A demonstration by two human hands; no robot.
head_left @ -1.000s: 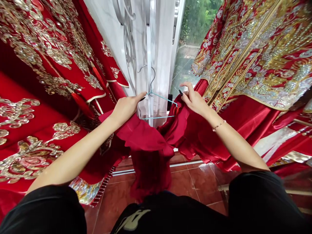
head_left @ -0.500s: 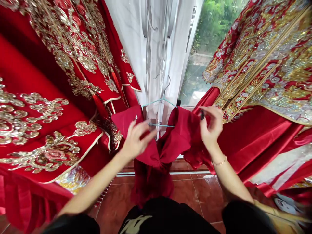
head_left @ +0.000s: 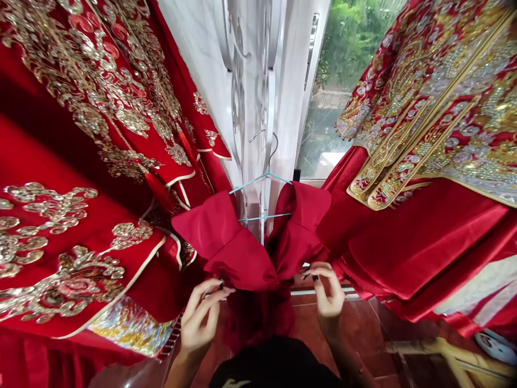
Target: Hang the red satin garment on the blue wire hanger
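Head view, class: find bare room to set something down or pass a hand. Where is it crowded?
Bare red floor tiles show between the right hand and the pale wooden frame. A gap opens inside the blue hanger, between the plain red garment's two sides; its depth is unclear. Crowded: embroidered garments fill the left and upper right.

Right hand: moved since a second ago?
Yes, down: the right hand partly overlapped the window a second ago; now it sits well below it in the head view.
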